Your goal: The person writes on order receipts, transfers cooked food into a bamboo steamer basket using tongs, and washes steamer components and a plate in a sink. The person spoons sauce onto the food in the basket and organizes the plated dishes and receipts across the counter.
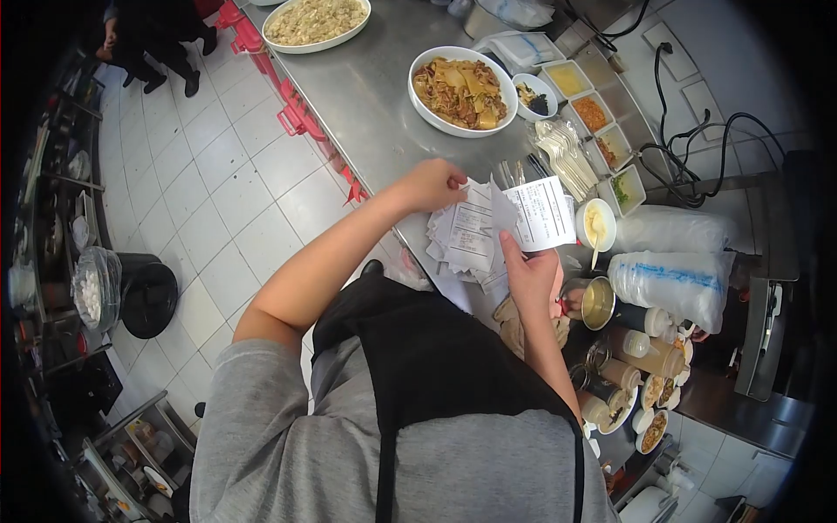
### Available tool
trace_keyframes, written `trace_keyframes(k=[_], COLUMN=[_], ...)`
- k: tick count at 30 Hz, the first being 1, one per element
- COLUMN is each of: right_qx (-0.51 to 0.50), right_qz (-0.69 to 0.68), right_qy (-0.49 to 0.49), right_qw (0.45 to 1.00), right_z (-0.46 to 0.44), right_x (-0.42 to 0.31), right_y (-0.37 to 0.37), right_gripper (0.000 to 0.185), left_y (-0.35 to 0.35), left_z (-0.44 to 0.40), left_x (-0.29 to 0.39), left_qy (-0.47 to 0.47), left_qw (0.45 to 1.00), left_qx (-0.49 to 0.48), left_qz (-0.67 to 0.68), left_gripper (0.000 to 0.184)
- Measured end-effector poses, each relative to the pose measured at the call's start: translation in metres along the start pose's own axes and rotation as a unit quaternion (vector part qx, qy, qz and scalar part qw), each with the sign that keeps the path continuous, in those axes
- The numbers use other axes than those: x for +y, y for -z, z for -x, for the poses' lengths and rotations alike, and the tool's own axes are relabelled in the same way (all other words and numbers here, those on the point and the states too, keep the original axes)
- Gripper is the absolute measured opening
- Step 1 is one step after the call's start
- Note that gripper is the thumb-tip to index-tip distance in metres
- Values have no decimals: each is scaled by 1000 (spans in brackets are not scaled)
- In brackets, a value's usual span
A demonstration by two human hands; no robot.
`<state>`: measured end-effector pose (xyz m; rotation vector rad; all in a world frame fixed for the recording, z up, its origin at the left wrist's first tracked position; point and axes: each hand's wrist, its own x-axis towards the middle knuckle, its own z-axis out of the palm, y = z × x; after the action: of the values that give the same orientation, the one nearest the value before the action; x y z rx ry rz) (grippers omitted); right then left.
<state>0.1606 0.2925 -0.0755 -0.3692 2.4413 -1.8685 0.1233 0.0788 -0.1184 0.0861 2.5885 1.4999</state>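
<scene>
My right hand (530,277) grips a few printed order slips (542,213), thumb lying over their lower edge. At the upper left corner of the slip pile, my left hand (433,185) is closed, its curled fingertips pinching the edge of a slip (473,218). More loose slips (440,240) fan out below, overlapping at the counter's edge. Just beyond the papers, pens (514,170) and a bundle of white spoons (562,157) lie together. A small bowl of yellow paste (596,224) with a spoon stands right of my right hand.
On the steel counter (366,105) stand a bowl of noodles with meat (462,91) and a plate of rice (316,22). Topping containers (590,113), bagged cups (667,283) and sauce bottles (636,349) line the right. Another person's legs (166,61) show at upper left.
</scene>
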Motion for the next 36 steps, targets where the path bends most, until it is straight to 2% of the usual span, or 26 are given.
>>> trace_keyframes(k=[5, 8, 11, 14, 17, 20, 23, 26, 32, 35, 36], right_qx=[3, 4, 2, -36, -125, -8, -45, -42, -45, -43, -39], right_qz=[16, -9, -23, 11, 200, 241, 215, 190, 184, 168, 171], right_qy=[-2, 3, -13, -18, 33, 157, 21, 11, 13, 16, 23], right_qw=[1000, 1000, 1000, 999, 971, 958, 975, 981, 982, 985, 984], right_z=[2, 4, 5, 6, 3, 1, -2, -1, -1, 0, 0], right_x=[-4, -4, -4, -4, -9, 12, 5, -6, -3, -3, -2], right_y=[1, 0, 0, 1, 5, -1, 4, 3, 4, 3, 3], right_gripper=[27, 27, 28, 31, 35, 34, 29, 27, 26, 26, 25], left_y=[1, 6, 6, 9, 3, 14, 30, 26, -2, -8, -10], left_z=[6, 9, 13, 13, 5, 0, -4, 3, 31, 39, 42], left_x=[16, 27, 42, 65, 65, 62, 48, 32, 21, 26, 27], left_qy=[-32, 13, -20, 14, 79, 103, 109, 103, 103, 153, 146], left_qw=[999, 999, 999, 998, 957, 892, 935, 977, 963, 931, 938], left_qx=[21, 26, 18, -55, -130, -183, -66, -37, -40, -30, -35], left_qz=[-25, -30, -36, -33, 248, 401, 331, 181, 247, 329, 313], left_gripper=[23, 15, 10, 13, 22, 32, 33, 34, 32, 30, 29])
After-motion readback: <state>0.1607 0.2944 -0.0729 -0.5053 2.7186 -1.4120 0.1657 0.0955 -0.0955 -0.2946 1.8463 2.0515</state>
